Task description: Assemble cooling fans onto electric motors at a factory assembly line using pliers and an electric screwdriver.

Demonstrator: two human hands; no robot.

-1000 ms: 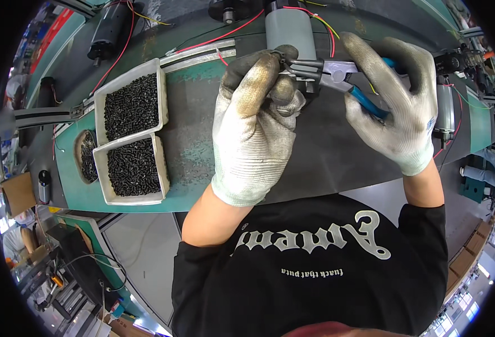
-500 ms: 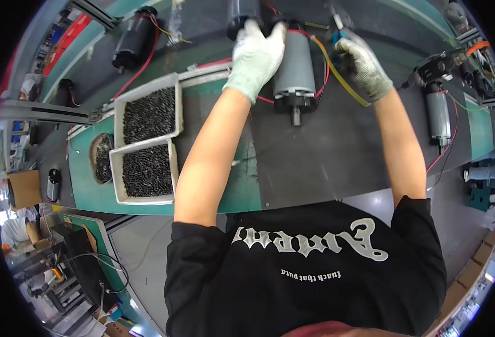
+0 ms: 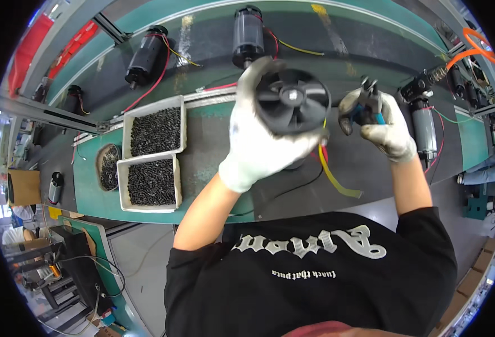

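My left hand point(image 3: 253, 140), in a white glove, is wrapped round an electric motor point(image 3: 293, 98). The motor's round black end, with fan-like blades, faces up toward me and hides most of its body. From its right side hang a yellow sleeve point(image 3: 334, 174) and a red wire, and a thin black wire trails below. My right hand point(image 3: 393, 135), gloved too, is closed round a pair of pliers point(image 3: 372, 101) with teal and black handles. The jaws point up and away, to the right of the motor and apart from it.
Two white trays point(image 3: 125, 185) of small black parts and a rounder dish point(image 3: 99, 163) stand at the left. Beyond the metal rail lie more motors point(image 3: 146, 56), point(image 3: 248, 36) with wires. At the right are a black power tool point(image 3: 419, 84) on an orange hose and another motor point(image 3: 425, 132).
The motor, which lay with its shaft toward me, is now tipped with its bladed end up in my left hand. My right hand and the pliers have come nearer to me.
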